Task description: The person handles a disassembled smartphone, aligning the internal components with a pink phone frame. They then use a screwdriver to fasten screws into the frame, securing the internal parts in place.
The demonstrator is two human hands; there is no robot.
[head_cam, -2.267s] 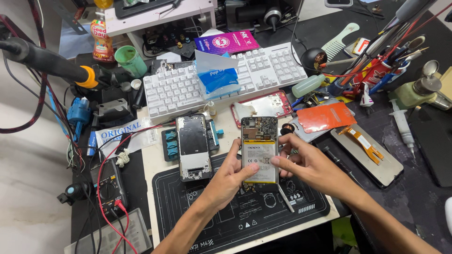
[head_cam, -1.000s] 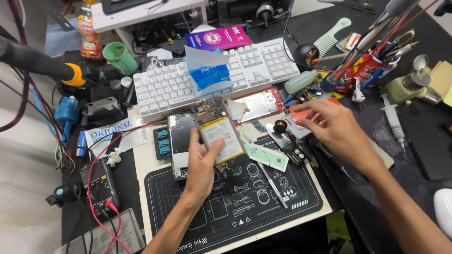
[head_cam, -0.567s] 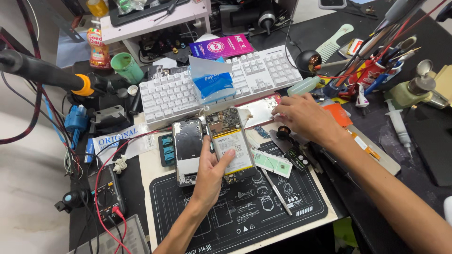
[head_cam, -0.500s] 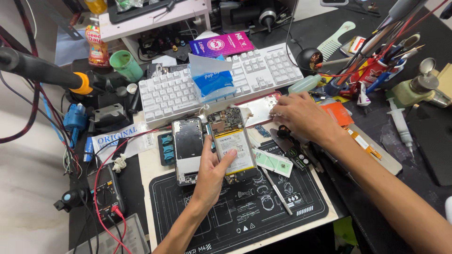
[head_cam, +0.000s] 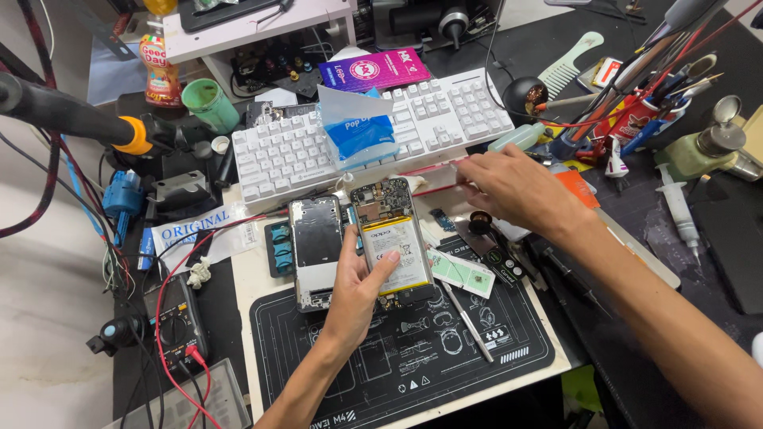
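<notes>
My left hand holds an opened phone by its lower edge; its white battery and circuit board face up. The phone rests partly on the black repair mat. Beside it on the left lies a second phone frame. My right hand reaches up and to the right, fingers pinched near the front edge of the white keyboard, above a small clear panel; whether it grips anything I cannot tell. Metal tweezers and a small green card lie on the mat between my hands.
A blue tissue pack sits on the keyboard. A tool cup with pens and screwdrivers stands at the right, with a syringe and pump bottle near it. A multimeter with red leads and soldering handle are at the left.
My left hand has carried the opened phone leftward and set it beside the other frame. My right hand let go of the phone and reached up right toward the keyboard's edge.
</notes>
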